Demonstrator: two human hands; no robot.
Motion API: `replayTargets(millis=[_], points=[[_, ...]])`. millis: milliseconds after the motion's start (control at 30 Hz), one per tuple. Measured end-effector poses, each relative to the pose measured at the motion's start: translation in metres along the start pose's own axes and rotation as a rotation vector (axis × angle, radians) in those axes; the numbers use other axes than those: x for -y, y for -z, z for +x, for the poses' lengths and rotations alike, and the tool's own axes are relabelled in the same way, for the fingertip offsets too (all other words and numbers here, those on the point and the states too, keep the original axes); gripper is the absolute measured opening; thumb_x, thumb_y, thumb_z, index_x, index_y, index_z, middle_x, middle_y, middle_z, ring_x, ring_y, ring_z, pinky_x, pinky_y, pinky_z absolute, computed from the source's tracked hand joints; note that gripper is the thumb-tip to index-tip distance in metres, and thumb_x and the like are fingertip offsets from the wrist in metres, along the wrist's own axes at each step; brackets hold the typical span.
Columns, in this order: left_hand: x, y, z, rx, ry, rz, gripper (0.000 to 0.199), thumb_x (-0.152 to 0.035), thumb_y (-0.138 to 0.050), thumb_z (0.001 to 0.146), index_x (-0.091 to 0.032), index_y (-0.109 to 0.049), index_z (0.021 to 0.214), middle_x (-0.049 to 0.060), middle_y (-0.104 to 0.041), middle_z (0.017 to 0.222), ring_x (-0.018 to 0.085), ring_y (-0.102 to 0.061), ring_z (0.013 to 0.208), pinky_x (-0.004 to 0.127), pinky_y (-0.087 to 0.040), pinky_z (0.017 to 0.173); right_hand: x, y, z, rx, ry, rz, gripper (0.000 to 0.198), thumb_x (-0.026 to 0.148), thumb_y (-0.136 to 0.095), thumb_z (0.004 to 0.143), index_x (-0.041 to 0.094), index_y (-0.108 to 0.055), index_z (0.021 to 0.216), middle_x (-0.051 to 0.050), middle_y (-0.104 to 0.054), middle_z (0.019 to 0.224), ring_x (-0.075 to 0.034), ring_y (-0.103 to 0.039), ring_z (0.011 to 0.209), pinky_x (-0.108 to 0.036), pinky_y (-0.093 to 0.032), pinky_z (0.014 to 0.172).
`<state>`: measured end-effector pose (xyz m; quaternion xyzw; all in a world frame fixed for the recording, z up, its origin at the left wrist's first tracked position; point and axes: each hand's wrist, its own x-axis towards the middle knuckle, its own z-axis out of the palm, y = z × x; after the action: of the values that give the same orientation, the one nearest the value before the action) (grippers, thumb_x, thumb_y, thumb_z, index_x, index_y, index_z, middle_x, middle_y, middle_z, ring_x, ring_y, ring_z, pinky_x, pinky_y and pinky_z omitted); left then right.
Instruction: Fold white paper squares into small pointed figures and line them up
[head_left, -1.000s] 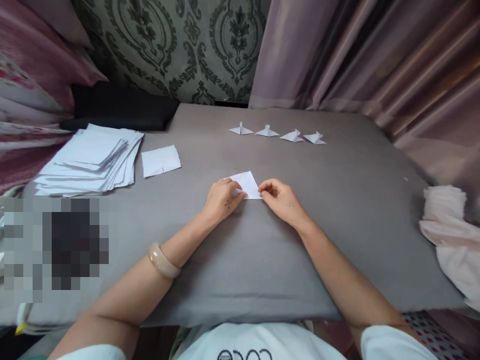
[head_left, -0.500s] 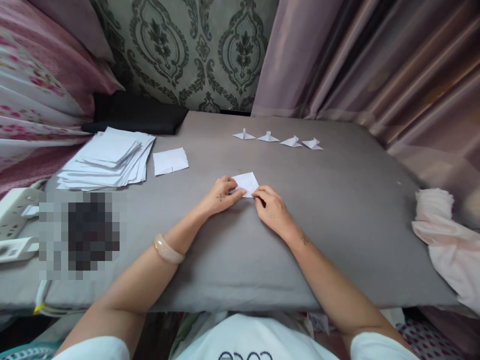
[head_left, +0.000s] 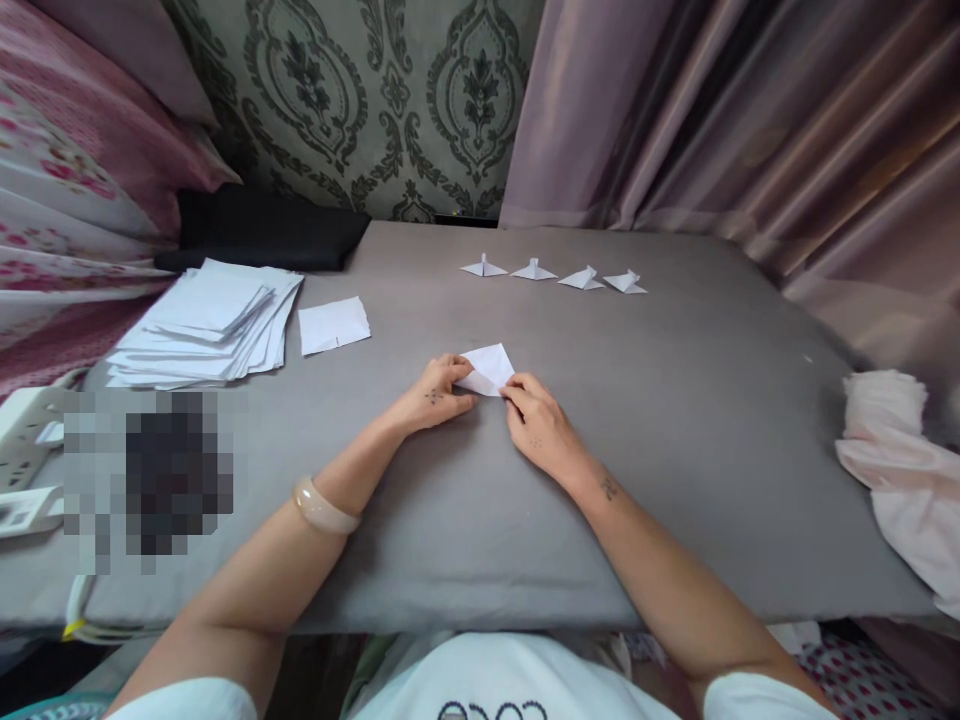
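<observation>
A small folded white sheet of paper [head_left: 487,368] lies on the grey cloth in front of me, between both hands. My left hand [head_left: 441,392] grips its left edge, fingers at the back and thumb along the near side. At the paper's near right corner, my right hand [head_left: 534,410] pinches a bit of it between thumb and fingertips. Beyond the hands, several folded paper figures [head_left: 534,270] with raised middles stand in a row.
The grey-covered table [head_left: 675,400] carries a stack of white paper [head_left: 199,325] at left, with a single torn-edged sheet [head_left: 334,325] beside it. A black folded cloth [head_left: 262,228] lies behind. Power strips [head_left: 26,435] sit at far left, a pale cloth [head_left: 889,450] at far right.
My left thumb has drawn back from the paper's middle to its left side. My right fingers have shifted slightly left along the near right corner. The view has moved slightly.
</observation>
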<state>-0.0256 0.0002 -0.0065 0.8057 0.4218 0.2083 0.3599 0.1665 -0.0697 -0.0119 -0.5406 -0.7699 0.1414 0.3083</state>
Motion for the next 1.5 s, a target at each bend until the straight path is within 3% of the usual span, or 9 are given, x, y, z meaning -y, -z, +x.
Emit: replayTargets(millis=[167,300,467,533,700,833,1167,1267,1500], points=[[-0.002,-0.005,-0.002,-0.09,-0.082,0.179,0.028,-0.013,-0.046,0.079,-0.022,-0.067,0.097,0.007,-0.058,0.112,0.023,-0.049,0.102,0.045,-0.036,0.095,0.003,0.003,0.0,0.04,0.0,-0.027,0.034,0.005,-0.038,0.086,0.017,-0.065,0.103,-0.013,-0.058,0.109,-0.023,-0.055,0.103,-0.037,-0.047,0.093],[-0.006,-0.009,-0.001,-0.154,-0.156,0.332,0.027,-0.013,-0.047,0.084,-0.024,-0.066,0.1,0.008,-0.052,0.125,0.028,-0.043,0.113,0.049,-0.036,0.093,0.006,0.005,-0.001,0.068,-0.004,-0.037,0.037,0.005,-0.037,0.086,0.018,-0.064,0.107,-0.013,-0.057,0.111,-0.024,-0.054,0.105,-0.039,-0.047,0.094],[-0.01,-0.013,-0.001,-0.38,-0.168,0.448,0.054,-0.024,-0.06,0.083,-0.024,-0.04,0.133,0.016,-0.03,0.143,0.033,-0.03,0.13,0.051,-0.031,0.1,0.006,0.006,-0.001,0.074,-0.016,-0.021,0.041,0.003,-0.037,0.084,0.02,-0.066,0.108,-0.012,-0.056,0.114,-0.024,-0.053,0.107,-0.04,-0.046,0.096],[-0.011,-0.014,-0.002,-0.411,-0.161,0.471,0.056,-0.027,-0.061,0.083,-0.02,-0.037,0.133,0.019,-0.036,0.138,0.033,-0.035,0.126,0.048,-0.032,0.098,0.005,0.006,0.0,0.068,-0.023,0.009,0.042,0.002,-0.038,0.083,0.021,-0.067,0.107,-0.011,-0.056,0.114,-0.023,-0.053,0.108,-0.039,-0.045,0.097],[-0.012,-0.015,-0.004,-0.23,-0.231,0.476,0.014,-0.028,-0.047,0.093,-0.019,-0.056,0.1,0.008,-0.062,0.106,0.021,-0.055,0.096,0.035,-0.036,0.084,0.001,0.007,0.003,0.044,-0.086,0.156,0.037,0.004,-0.042,0.082,0.019,-0.069,0.103,-0.01,-0.058,0.115,-0.019,-0.056,0.107,-0.034,-0.043,0.099],[-0.012,-0.016,-0.002,-0.113,-0.289,0.455,0.022,-0.023,-0.04,0.096,-0.019,-0.062,0.092,0.005,-0.069,0.098,0.018,-0.059,0.09,0.032,-0.036,0.078,-0.002,0.008,0.005,0.042,-0.196,0.245,0.028,0.01,-0.048,0.082,0.02,-0.072,0.094,-0.008,-0.06,0.112,-0.016,-0.06,0.101,-0.033,-0.044,0.096],[-0.014,-0.013,-0.008,-0.057,-0.369,0.514,0.031,-0.024,-0.036,0.098,-0.018,-0.066,0.103,0.01,-0.067,0.102,0.02,-0.058,0.092,0.032,-0.041,0.076,-0.003,0.015,0.01,-0.027,-0.499,0.392,0.018,0.029,-0.058,0.08,0.019,-0.072,0.071,-0.007,-0.065,0.104,-0.015,-0.065,0.081,-0.031,-0.049,0.08],[-0.018,-0.011,-0.012,-0.031,-0.386,0.54,0.032,-0.022,-0.036,0.097,-0.017,-0.066,0.106,0.011,-0.066,0.1,0.02,-0.057,0.091,0.032,-0.042,0.076,-0.005,0.016,0.011,-0.087,-0.503,0.329,0.026,0.038,-0.058,0.081,0.02,-0.071,0.066,-0.006,-0.067,0.098,-0.016,-0.064,0.08,-0.032,-0.048,0.08],[-0.023,-0.008,-0.016,0.039,-0.397,0.674,0.033,-0.02,-0.036,0.096,-0.015,-0.062,0.114,0.012,-0.065,0.103,0.023,-0.056,0.091,0.033,-0.042,0.071,-0.01,0.01,0.008,-0.156,-0.421,0.115,0.022,0.029,-0.059,0.08,0.019,-0.064,0.061,-0.008,-0.064,0.097,-0.016,-0.062,0.077,-0.033,-0.048,0.081]])
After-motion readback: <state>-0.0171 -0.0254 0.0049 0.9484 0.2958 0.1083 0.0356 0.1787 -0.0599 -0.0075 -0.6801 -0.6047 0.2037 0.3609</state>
